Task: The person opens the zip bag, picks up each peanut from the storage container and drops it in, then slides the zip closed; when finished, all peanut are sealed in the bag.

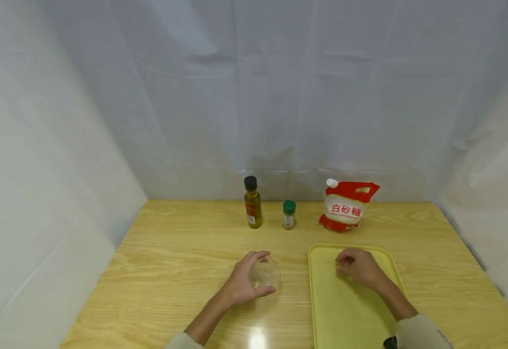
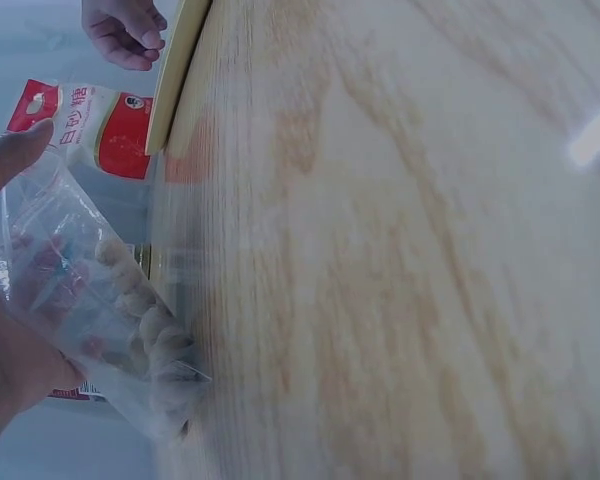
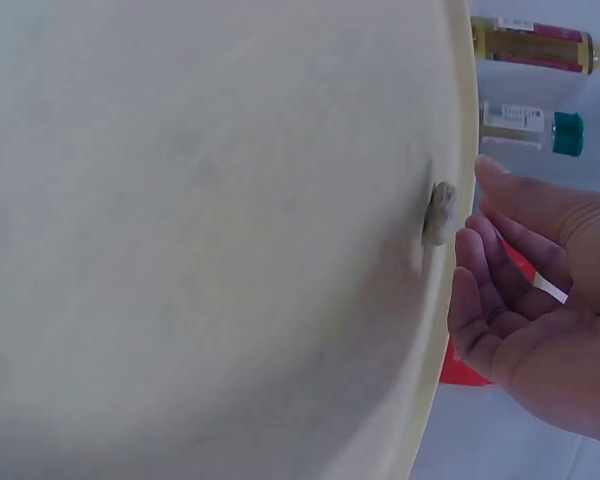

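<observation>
Head view: L hand (image 1: 242, 281) grips a clear cup (image 1: 266, 273) standing on the table (image 1: 171, 252), left of the tray (image 1: 345, 310); contents not discernible. R hand (image 1: 358, 267) rests on the tray's far part, fingers loosely curled, holding nothing. At the back: oil bottle (image 1: 252, 209) w/ yellow-green liquid, spice jar (image 1: 288, 214) w/ green cap, sugar pouch (image 1: 346, 205).

L wrist view: fingers (image 2: 145, 330) show through the cup wall (image 2: 70, 290); thumb wraps the rim.

R wrist view: R hand (image 3: 540, 300) relaxed at the tray rim (image 3: 450, 290); a small grey bit (image 3: 440, 212) lies in the tray.
</observation>
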`<state>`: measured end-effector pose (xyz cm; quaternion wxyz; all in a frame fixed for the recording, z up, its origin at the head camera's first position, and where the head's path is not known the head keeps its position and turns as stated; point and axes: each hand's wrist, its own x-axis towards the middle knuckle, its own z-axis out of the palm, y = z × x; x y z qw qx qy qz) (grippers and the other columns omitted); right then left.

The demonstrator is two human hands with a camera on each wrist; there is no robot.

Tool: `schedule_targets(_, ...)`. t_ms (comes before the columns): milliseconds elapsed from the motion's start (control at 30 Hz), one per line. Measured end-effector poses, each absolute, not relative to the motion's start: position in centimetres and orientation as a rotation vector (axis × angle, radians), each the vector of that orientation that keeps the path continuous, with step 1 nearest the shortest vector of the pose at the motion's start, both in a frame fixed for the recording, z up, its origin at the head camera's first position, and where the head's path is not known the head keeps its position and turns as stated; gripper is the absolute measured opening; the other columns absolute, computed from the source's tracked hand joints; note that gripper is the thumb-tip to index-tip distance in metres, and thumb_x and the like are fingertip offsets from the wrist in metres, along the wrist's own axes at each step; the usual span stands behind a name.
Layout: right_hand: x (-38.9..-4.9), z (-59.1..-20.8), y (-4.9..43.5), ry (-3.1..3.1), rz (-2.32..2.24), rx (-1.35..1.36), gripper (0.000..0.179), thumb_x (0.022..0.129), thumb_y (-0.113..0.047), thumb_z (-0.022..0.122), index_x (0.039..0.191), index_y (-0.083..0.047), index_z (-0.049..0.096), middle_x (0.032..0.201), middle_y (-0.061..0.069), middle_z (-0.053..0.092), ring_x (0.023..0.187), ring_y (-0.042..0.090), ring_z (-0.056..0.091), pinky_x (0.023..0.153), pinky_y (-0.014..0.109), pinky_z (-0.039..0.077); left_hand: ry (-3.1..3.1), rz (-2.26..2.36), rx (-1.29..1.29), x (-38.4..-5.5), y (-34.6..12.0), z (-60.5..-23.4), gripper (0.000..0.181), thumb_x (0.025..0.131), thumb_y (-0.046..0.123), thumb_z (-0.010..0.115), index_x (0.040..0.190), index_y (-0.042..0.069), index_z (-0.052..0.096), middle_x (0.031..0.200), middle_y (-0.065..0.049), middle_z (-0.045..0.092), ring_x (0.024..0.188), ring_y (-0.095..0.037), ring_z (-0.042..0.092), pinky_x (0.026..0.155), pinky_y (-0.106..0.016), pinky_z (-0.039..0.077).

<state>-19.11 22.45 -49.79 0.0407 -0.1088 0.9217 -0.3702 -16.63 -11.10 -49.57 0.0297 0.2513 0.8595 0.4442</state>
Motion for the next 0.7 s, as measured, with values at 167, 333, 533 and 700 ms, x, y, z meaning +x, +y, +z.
schedule_targets(167, -19.06, -50.07, 22.91, 2.849, -1.092, -0.330, 0.012, 0.076, -0.007, 0.076, 0.084, -0.004, 0.067, 0.076, 0.002, 0.065, 0.070, 0.008, 0.056, 0.059, 0.020, 0.046, 2.648, 1.366, 0.767, -16.60, -11.07, -49.63, 0.078, 0.074, 0.034, 0.079, 0.139, 0.010, 0.042, 0.127, -0.008, 0.054, 0.121, -0.032, 0.049, 0.101, -0.066, 0.033)
schedule_targets(333, -19.01, -50.26, 23.22, 2.857, -1.060, -0.339, 0.010, 0.075, -0.005, 0.076, 0.080, -0.006, 0.068, 0.072, 0.000, 0.063, 0.065, 0.004, 0.052, 0.057, 0.019, 0.044, 2.643, 1.363, 0.758, -16.64, -10.99, -49.59, 0.078, 0.074, 0.034, 0.079, 0.139, 0.011, 0.042, 0.128, -0.007, 0.054, 0.122, -0.031, 0.049, 0.102, -0.065, 0.032)
schedule_targets(533, -19.07, -50.43, 23.40, 2.864, -1.066, -0.394, 0.008, 0.076, -0.006, 0.075, 0.080, -0.006, 0.068, 0.071, 0.000, 0.064, 0.064, 0.002, 0.053, 0.056, 0.019, 0.045, 2.642, 1.366, 0.771, -16.70, -10.87, -49.61, 0.078, 0.075, 0.033, 0.079, 0.138, 0.009, 0.042, 0.126, -0.007, 0.054, 0.121, -0.031, 0.049, 0.102, -0.060, 0.037)
schedule_targets(700, -19.10, -49.96, 22.80, 2.872, -1.082, -0.399, 0.006, 0.078, -0.007, 0.074, 0.082, -0.006, 0.069, 0.074, 0.000, 0.066, 0.067, 0.003, 0.055, 0.058, 0.019, 0.046, 2.644, 1.365, 0.780, -16.72, -10.85, -49.64, 0.077, 0.075, 0.033, 0.079, 0.138, 0.009, 0.042, 0.125, -0.007, 0.055, 0.121, -0.031, 0.049, 0.101, -0.057, 0.040)
